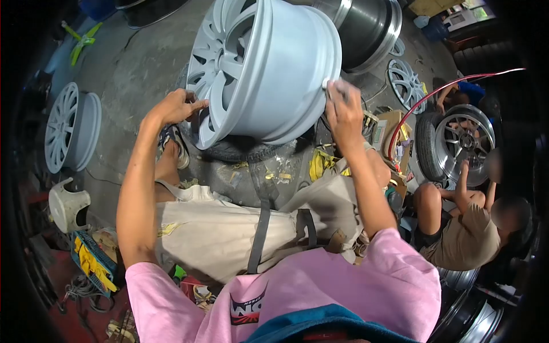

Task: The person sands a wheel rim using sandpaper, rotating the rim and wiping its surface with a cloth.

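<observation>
A pale grey wheel rim (286,74) stands tilted in front of me, its spoked face turned to the left. Beneath it lies a black tyre (240,150). My left hand (176,107) is at the near left edge of the spoked face, with its fingers bent around that edge. On the other side, my right hand (345,108) is closed on a small white pad (326,83) and presses it to the rim's back lip. The hand partly hides the pad, so its exact kind is unclear.
Another grey rim (62,128) stands at left near a white stool (68,206) and a blue crate (94,263). A dark rim (366,34) is behind. Right are a red hose (409,111), a cardboard box (389,128) and a seated person (466,237) beside a wheel (466,143).
</observation>
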A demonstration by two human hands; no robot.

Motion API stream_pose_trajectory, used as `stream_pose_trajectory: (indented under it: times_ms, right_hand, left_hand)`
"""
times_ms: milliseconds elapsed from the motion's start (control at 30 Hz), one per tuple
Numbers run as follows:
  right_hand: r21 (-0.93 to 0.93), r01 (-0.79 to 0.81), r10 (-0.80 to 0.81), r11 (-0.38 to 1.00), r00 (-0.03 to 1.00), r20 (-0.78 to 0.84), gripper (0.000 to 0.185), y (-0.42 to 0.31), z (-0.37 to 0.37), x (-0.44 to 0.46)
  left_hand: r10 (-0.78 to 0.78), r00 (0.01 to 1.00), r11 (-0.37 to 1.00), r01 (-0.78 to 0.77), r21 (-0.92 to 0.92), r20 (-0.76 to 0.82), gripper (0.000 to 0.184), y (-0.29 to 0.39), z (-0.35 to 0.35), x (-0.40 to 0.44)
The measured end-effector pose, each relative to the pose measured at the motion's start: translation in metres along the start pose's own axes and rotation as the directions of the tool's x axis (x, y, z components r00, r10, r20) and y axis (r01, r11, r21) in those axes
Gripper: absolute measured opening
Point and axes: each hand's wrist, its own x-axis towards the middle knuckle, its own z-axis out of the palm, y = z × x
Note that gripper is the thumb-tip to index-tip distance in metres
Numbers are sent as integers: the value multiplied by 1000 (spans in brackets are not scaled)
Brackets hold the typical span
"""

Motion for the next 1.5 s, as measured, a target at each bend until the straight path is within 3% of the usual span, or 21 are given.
stream_pose_trajectory:
  times_ms: [133, 200, 300, 433, 533, 567, 600, 667, 733, 800, 900, 967, 1033, 1100, 1200, 1233, 1267, 1300, 1367, 1467, 1500]
  right_hand:
    - [3, -79, 78, 997, 994, 81, 21, 61, 34, 104]
    - [-65, -75, 87, 995, 974, 210, 28, 99, 64, 156]
    - [-63, -128, 138, 990, 970, 200, 28, 106, 81, 166]
    - [-56, -85, 78, 995, 989, -124, 28, 18, 46, 61]
    - [-106, -46, 42, 993, 998, -42, 31, 6, 28, 20]
    - [-151, -29, 26, 988, 999, -22, 31, 18, 29, 32]
    - [-197, -8, 7, 980, 1000, -3, 31, 33, 30, 49]
    - [-50, -183, 189, 982, 965, 180, 32, 65, 41, 116]
    - [-48, -155, 162, 987, 937, 309, 35, 129, 99, 183]
    - [-182, -234, 297, 955, 770, 565, 47, 143, 148, 243]
    - [57, -355, 241, 933, 737, 632, 46, 139, 196, 258]
    - [242, -282, 199, 929, 928, 316, 46, 40, 125, 221]
    - [299, -217, 196, 929, 975, 100, 39, -24, 84, 151]
    - [255, 38, 2, 966, 988, -156, 29, -54, 79, 70]
    - [47, 157, -153, 987, 985, -80, 29, -29, 62, 56]
    - [74, 96, -86, 993, 989, -122, 26, -13, 66, 77]
    - [171, -153, 155, 973, 988, 1, 25, -6, 60, 107]
    - [145, -97, 94, 985, 995, 26, 28, 21, 70, 138]
    - [-47, -225, 228, 973, 922, 312, 34, 78, 105, 197]
    - [-17, -301, 280, 953, 862, 422, 39, 111, 155, 237]
    - [140, -438, 336, 888, 826, 452, 40, 96, 159, 240]
  left_hand:
    - [-19, 1000, 999, 19, -29, 7, 52, -11, 4, 5]
    - [-75, 997, 997, 75, 12, 29, 54, -15, 5, 7]
    - [-86, 996, 996, 86, 10, 5, 63, -22, 6, 11]
    - [2, 1000, 1000, -2, 20, -8, 69, -33, 8, 25]
    - [0, 1000, 1000, 0, 22, -1, 71, -12, 5, 9]
    - [20, 1000, 997, -19, 76, -16, 58, -13, 9, 8]
    - [12, 1000, 997, -11, 73, -16, 58, -9, 10, 6]
    - [-40, 999, 986, 34, 161, 34, 64, -4, 4, -1]
    - [-36, 999, 987, 37, 158, -9, 68, -15, 5, 2]
    - [-10, 1000, 994, 13, 106, -24, 68, -27, 4, 9]
    - [-41, 998, 995, 46, 92, -53, 69, -29, 4, 10]
    - [-51, 998, 994, 55, 98, -49, 69, -28, 3, 11]
    - [-58, 998, 992, 60, 111, -21, 69, -30, 4, 11]
    - [-55, 998, 993, 56, 105, -20, 70, -30, 8, 8]
    - [-88, 995, 991, 93, 96, -45, 73, -41, 8, 8]
    - [-97, 994, 992, 101, 82, -48, 75, -42, 14, 10]
    - [-93, 995, 992, 96, 80, -47, 75, -41, 14, 10]
    - [-90, 996, 992, 91, 84, -22, 77, -40, 9, 10]
    - [-89, 996, 992, 90, 89, -10, 79, -37, 3, 10]
    - [-110, 988, 989, 119, 87, -105, 83, -57, 15, 21]
    - [-69, 984, 991, 87, 106, -166, 84, -66, 23, 27]
